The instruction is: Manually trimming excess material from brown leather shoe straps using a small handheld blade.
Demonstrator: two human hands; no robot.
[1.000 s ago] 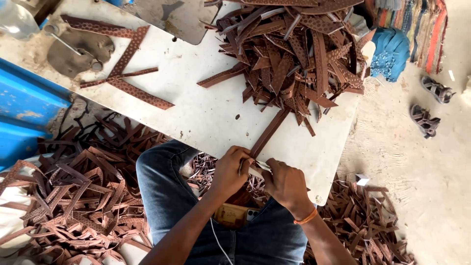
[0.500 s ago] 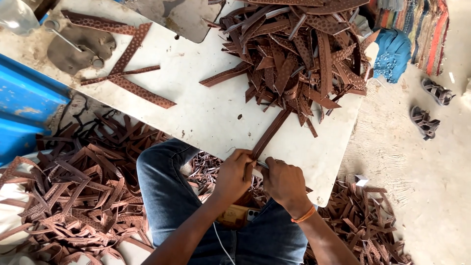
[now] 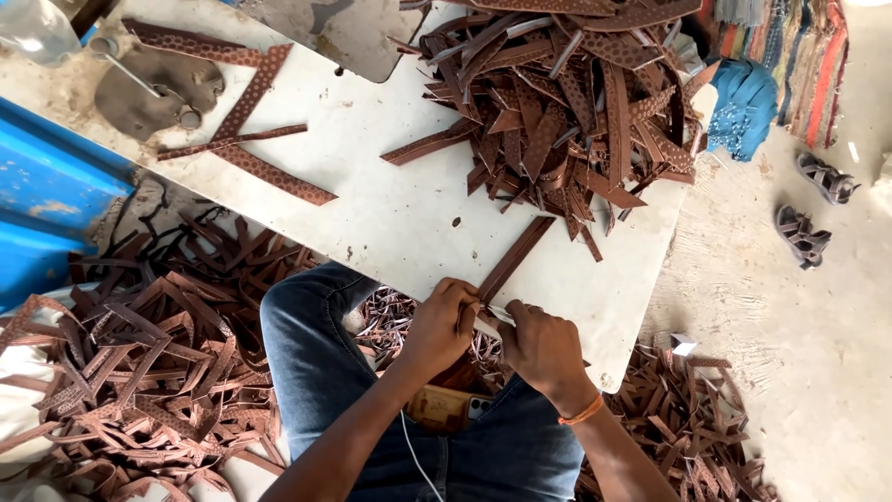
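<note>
Item one: brown leather strip (image 3: 516, 257), lying slantwise at the near edge of my white worktop (image 3: 390, 214), its lower end overhanging into my hands. Left hand (image 3: 444, 323), grip closed on that strip end. Right hand (image 3: 544, 349), orange band at the wrist, grip closed around a pale slim tool (image 3: 494, 316) touching the strip; its kind I cannot tell. Item two: large heap of brown strips (image 3: 567, 112) at the far right corner. Item three: crossed patterned strips (image 3: 246, 130) near the far left edge, beside a flat grey-brown piece (image 3: 153, 93). Item four: offcuts (image 3: 139, 363) heaped on the floor left of my jeans-clad knee (image 3: 311, 344); sandals (image 3: 813, 209) on the floor right.
</note>
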